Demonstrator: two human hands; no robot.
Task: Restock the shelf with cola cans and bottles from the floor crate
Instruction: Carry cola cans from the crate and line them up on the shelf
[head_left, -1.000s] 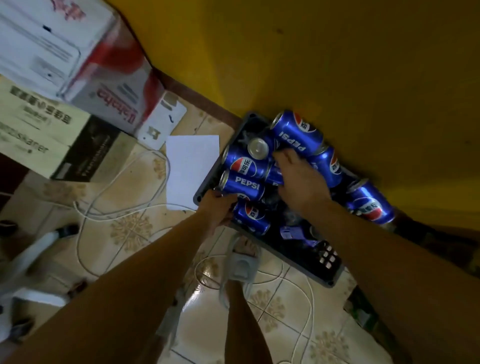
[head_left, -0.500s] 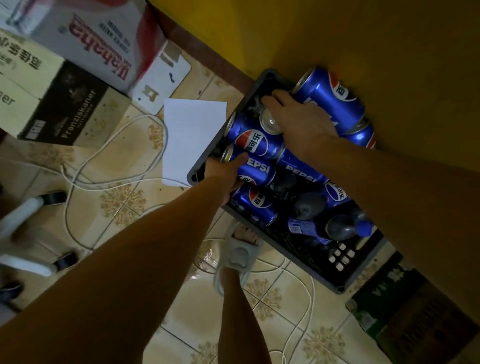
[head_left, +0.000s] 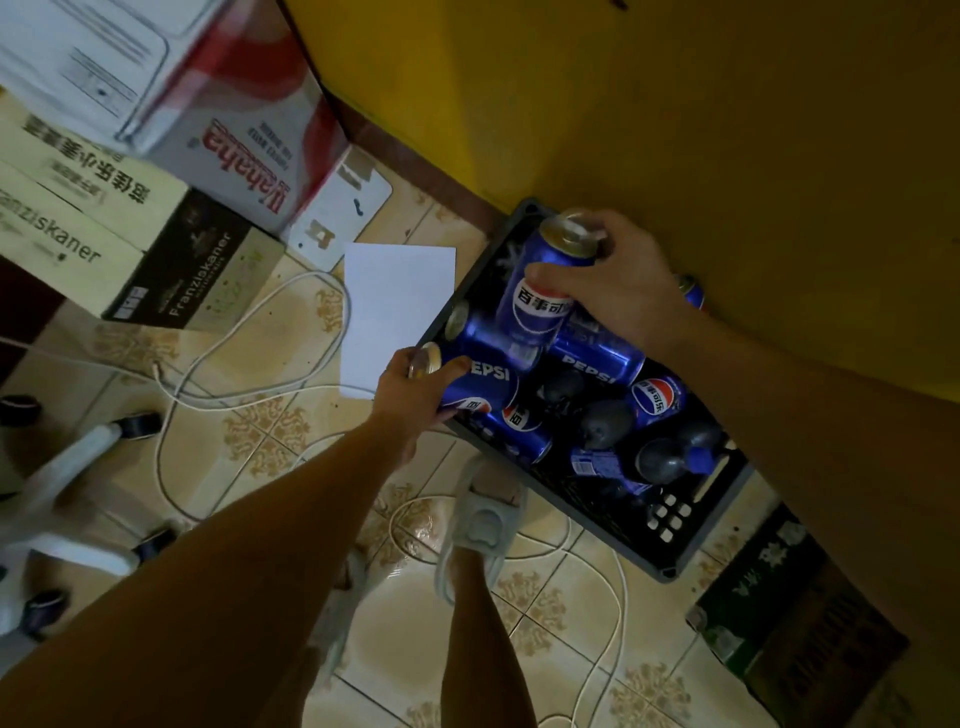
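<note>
A dark plastic crate (head_left: 670, 540) sits on the tiled floor against a yellow wall. Several blue cola cans and dark cola bottles (head_left: 605, 423) with blue labels lie in it. My right hand (head_left: 618, 283) grips one blue can (head_left: 543, 296) near its top, raised above the others at the crate's far end. My left hand (head_left: 415, 392) grips another blue can (head_left: 485, 384) by its end at the crate's near left rim. The shelf is not in view.
Stacked cardboard boxes (head_left: 171, 171) fill the upper left. A white sheet of paper (head_left: 395, 312) lies beside the crate. White cables (head_left: 249, 332) loop over the floor. A chair base with castors (head_left: 67, 488) stands at the left. My sandalled foot (head_left: 483, 519) is below the crate.
My right hand has closed on a can and lifted it upright out of the pile. My left hand now grips the can at the crate's left rim.
</note>
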